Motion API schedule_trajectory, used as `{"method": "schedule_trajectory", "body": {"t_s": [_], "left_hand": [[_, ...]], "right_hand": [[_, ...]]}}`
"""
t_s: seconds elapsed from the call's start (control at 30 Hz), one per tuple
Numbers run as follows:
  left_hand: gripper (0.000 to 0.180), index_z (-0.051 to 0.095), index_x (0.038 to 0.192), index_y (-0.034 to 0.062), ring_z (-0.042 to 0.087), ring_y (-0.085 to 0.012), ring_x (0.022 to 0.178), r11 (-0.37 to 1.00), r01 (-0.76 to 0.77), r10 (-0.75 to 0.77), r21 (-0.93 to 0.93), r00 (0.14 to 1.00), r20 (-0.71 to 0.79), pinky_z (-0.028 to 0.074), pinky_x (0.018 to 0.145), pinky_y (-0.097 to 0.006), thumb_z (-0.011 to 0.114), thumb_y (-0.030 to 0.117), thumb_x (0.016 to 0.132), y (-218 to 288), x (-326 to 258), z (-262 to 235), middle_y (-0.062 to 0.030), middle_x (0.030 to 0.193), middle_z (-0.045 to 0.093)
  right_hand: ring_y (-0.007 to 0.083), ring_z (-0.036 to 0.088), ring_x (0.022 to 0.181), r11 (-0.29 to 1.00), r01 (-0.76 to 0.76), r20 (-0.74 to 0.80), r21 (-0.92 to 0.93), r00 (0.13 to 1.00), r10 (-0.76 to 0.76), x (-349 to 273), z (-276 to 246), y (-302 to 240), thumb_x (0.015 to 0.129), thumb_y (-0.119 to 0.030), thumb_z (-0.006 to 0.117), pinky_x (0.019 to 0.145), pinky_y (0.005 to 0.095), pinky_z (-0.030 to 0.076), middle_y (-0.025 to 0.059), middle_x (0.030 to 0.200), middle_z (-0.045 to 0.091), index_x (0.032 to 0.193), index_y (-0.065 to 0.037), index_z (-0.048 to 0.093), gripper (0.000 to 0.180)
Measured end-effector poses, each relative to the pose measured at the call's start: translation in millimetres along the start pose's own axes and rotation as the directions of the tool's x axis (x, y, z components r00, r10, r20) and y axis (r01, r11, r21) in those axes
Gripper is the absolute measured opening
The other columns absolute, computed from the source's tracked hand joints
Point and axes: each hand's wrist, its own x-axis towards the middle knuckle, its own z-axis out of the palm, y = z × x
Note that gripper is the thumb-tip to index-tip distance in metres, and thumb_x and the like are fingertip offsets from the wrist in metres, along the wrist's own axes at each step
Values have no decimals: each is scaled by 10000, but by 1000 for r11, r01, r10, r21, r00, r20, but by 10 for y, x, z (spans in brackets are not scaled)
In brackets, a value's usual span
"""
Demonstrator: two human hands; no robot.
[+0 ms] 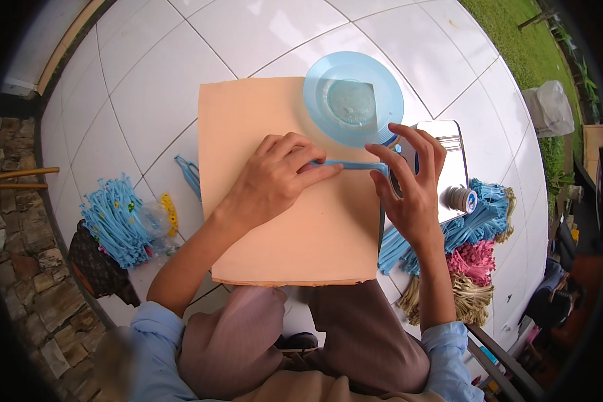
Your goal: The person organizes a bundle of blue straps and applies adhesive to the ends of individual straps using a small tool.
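Note:
A narrow light blue strip (358,165), like a flat fabric strap, lies crosswise above the peach-coloured board (288,248). My left hand (278,175) is closed on its left part, with thumb and fingers pinching it. Beside the strip's right end is my right hand (414,177), its fingers raised and spread apart; the thumb tip is close to the strip, and I cannot tell if it touches. A translucent light blue plate (318,75) overlaps the board's far right corner. Just past my right fingers, a small blue piece (396,148) shows.
Right of the board are a shiny white case (452,164), a silver spool-like cylinder (459,199), and blue (484,216), pink (472,261) and beige bundles (474,299). At left: another blue bundle (117,222), yellow pieces (169,214), a dark patterned bag (95,260).

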Motion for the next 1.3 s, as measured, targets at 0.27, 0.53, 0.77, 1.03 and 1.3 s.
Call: {"method": "schedule_trajectory", "body": {"t_s": [0.27, 0.53, 0.77, 1.03, 1.3], "left_hand": [[349, 679, 992, 161, 512, -180, 900, 1000, -7, 7, -24, 1000, -3, 427, 796, -327, 622, 91, 654, -2, 28, -1, 17, 891, 554], [333, 679, 993, 156, 511, -187, 905, 1000, -5, 5, -17, 1000, 14, 429, 800, -330, 614, 100, 671, -21, 13, 10, 13, 889, 553], [322, 683, 984, 165, 511, -186, 906, 1000, -7, 7, -27, 1000, -2, 426, 798, -327, 612, 111, 675, -10, 49, -5, 15, 878, 557], [328, 683, 983, 164, 510, -195, 905, 999, -1, 1, -47, 1000, 6, 424, 805, -339, 626, 135, 661, -8, 37, 3, 11, 858, 555], [332, 684, 981, 151, 511, -204, 911, 999, 1, -1, -44, 1000, 2, 425, 807, -343, 633, 135, 654, -1, 34, -19, 2, 854, 554]], "right_hand": [[244, 422, 1106, 975, 104, 33, -196, 995, -99, -261, 97, -5, 654, -210, 726, 988, 482, 314, 9, 1257, 470, 1023, -223, 663, 375], [232, 410, 1108, 954, 120, 12, -274, 993, -121, -262, 127, -14, 669, -272, 719, 990, 467, 313, -8, 1273, 472, 1008, -231, 670, 345], [253, 399, 1111, 964, 125, -33, -236, 990, -137, -228, 65, 27, 671, -289, 720, 976, 468, 325, 7, 1270, 465, 1009, -219, 668, 349], [322, 334, 1164, 989, 59, 19, -139, 998, -57, 257, 117, 147, 676, -415, 696, 974, 509, 282, 59, 1301, 403, 1000, -167, 653, 410], [304, 337, 1174, 980, 92, 47, -179, 995, -85, 280, 206, 175, 701, -363, 694, 986, 511, 268, 40, 1296, 411, 939, -161, 666, 314]]}}
